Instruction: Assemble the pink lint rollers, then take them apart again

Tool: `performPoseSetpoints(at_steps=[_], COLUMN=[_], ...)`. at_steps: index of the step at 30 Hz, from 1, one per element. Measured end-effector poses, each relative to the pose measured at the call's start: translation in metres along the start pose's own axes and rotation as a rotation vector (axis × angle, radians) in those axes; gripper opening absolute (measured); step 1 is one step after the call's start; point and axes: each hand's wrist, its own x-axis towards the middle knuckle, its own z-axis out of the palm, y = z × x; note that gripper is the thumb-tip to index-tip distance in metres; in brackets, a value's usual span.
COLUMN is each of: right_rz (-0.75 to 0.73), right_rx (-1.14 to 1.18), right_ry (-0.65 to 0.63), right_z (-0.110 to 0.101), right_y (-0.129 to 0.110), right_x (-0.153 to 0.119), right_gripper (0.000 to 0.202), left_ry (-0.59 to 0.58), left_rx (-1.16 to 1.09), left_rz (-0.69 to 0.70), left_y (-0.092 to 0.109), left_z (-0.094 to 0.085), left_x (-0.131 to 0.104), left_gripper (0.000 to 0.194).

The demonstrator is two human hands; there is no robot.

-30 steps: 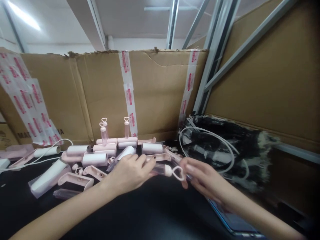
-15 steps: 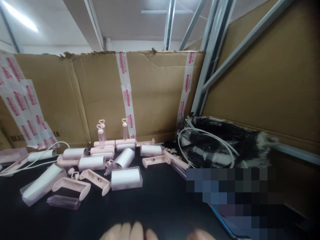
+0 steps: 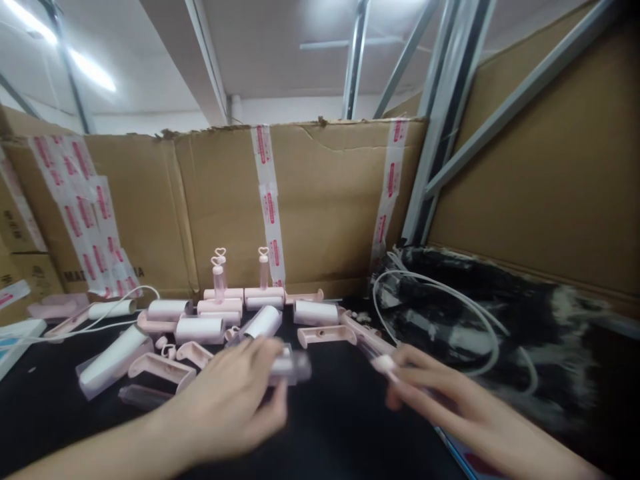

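Observation:
My left hand (image 3: 240,393) reaches in from the lower left, its thumb and fingers closed round a clear plastic tube (image 3: 301,367), blurred by motion, that points right. On the right, my right hand (image 3: 435,387) pinches a small pale cap-like piece (image 3: 385,364); its exact kind is smeared. Behind my left hand lie a white roll (image 3: 265,321), a pink bracket with rounded ends (image 3: 163,368) and another clear tube (image 3: 145,396). A pink bracket (image 3: 327,335) rests between the two hands, farther back.
Several white rolls (image 3: 200,330) and pink parts spread over the black table (image 3: 330,427). Heart-topped tubes (image 3: 263,267) stand upright at the back before a cardboard wall (image 3: 320,200). A white cable (image 3: 493,327) loops over a black bundle (image 3: 550,347) at right.
Both hands have come up from the bottom edge into view, now with a clear tube in the left and a small pale piece in the right. The view has shifted slightly.

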Motion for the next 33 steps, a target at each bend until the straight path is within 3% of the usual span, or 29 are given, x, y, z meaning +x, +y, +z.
performPoseSetpoints(at_steps=[2,4,8,10,14,16,18,21,24,28,33], right_rz=[-0.045,-0.047,-0.067,-0.146,-0.279,-0.304,-0.337,-0.411,-0.417,-0.323,-0.277], right_rx=[-0.047,-0.123,-0.353,-0.474,-0.644,-0.653,-0.643,-0.678,-0.759,-0.796,-0.798], right_ry=[-0.172,-0.248,-0.168,-0.053,0.076,0.085,0.054,-0.006,-0.028,-0.052,-0.050], right_z=[0.006,0.016,0.032,0.038,0.056,0.067,0.079,0.097,0.112,0.124,0.127], right_y=[0.002,0.008,0.026,0.032,0.023,0.006,-0.016,-0.048,-0.066,-0.071,-0.066], right_x=[0.027,0.047,0.066,0.068,0.065,0.061,0.057,0.058,0.067,0.076,0.080], right_gripper=[0.030,0.030,0.015,0.030,0.035,0.037,0.045,0.059,0.055,0.042,0.045], left_ry=[-0.061,-0.154,-0.231,-0.148,0.123,0.135,0.075,-0.051,-0.148,-0.199,-0.157], left_rx=[0.018,0.030,0.009,-0.039,-0.105,-0.083,-0.084,-0.109,-0.131,-0.141,-0.168], left_rz=[0.064,0.128,0.127,0.047,-0.396,-0.544,-0.616,-0.646,-0.603,-0.536,-0.484], left_y=[-0.003,-0.010,-0.028,-0.041,-0.079,-0.101,-0.120,-0.139,-0.150,-0.158,-0.156], left_z=[0.011,0.028,0.065,0.079,0.093,0.100,0.107,0.117,0.121,0.120,0.121], left_x=[0.045,0.085,0.123,0.128,0.140,0.151,0.161,0.169,0.166,0.157,0.154], left_gripper=[0.024,0.024,0.030,0.045,0.054,0.057,0.063,0.073,0.076,0.081,0.080])
